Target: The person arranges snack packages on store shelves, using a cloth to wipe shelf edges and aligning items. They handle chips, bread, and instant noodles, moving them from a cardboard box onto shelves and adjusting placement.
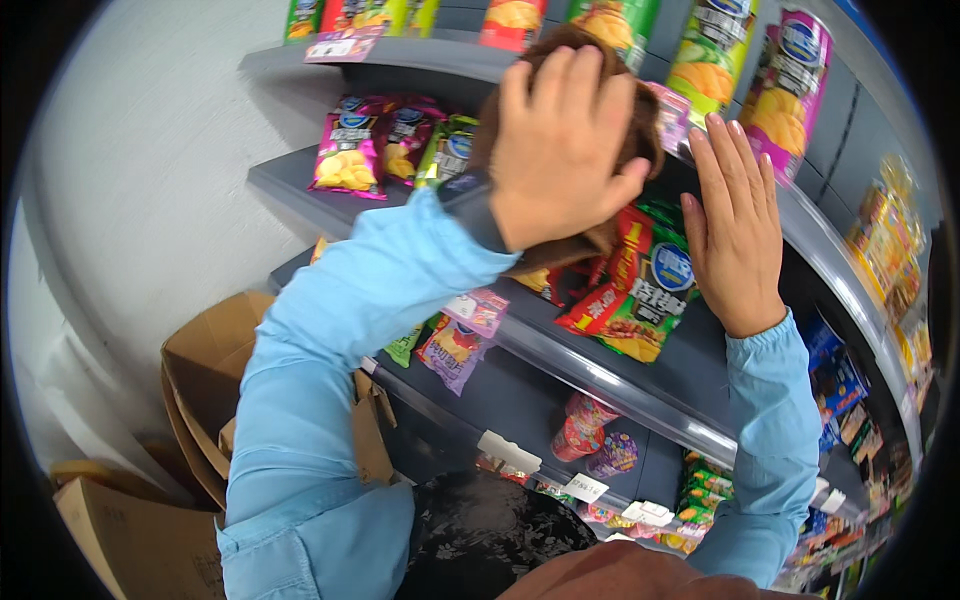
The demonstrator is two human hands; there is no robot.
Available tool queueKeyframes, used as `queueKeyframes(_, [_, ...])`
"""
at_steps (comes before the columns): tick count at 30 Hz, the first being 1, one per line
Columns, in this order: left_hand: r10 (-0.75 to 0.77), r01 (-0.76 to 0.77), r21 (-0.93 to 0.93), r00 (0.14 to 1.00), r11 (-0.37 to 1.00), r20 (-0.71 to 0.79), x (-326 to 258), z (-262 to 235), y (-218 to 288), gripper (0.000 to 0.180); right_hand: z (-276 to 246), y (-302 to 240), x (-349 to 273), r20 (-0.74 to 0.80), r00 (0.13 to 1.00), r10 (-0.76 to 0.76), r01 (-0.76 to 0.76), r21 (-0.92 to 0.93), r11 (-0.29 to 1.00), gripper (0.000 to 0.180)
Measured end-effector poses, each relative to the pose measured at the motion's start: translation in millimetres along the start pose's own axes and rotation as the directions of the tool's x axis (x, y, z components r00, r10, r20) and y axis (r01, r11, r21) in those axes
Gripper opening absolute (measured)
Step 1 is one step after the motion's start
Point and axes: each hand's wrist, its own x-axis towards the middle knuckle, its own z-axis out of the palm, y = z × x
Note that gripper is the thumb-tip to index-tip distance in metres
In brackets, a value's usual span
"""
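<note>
My left hand (560, 150) is raised in front of the grey shelves and is closed over a crumpled brown packet (647, 135), pressing it toward the middle shelf. My right hand (735, 230) is flat with its fingers stretched out and holds nothing. It rests against the shelf just right of the brown packet. Below both hands, red and green snack bags (640, 295) lie on a grey shelf board (600, 375). Both arms wear light blue sleeves.
Pink and green chip bags (350, 150) stand on the shelf at the left. Tall snack bags (790, 90) hang at the upper right. Small cups (585, 425) sit on a lower shelf. Open cardboard boxes (210, 360) stand on the floor at the lower left.
</note>
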Motion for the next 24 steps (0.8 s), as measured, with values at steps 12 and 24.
queueKeyframes(12, [0.054,-0.078,0.365,0.996,0.928,0.075,-30,0,-81,0.086,19,-18,22,0.025,1.0,0.014,-0.01,-0.167,0.986,0.063])
queueKeyframes(24, [0.075,-0.101,0.516,0.995,0.851,0.072,-49,-18,-171,0.076,28,-19,21,-0.034,0.999,0.015,-0.021,-0.201,0.979,0.059])
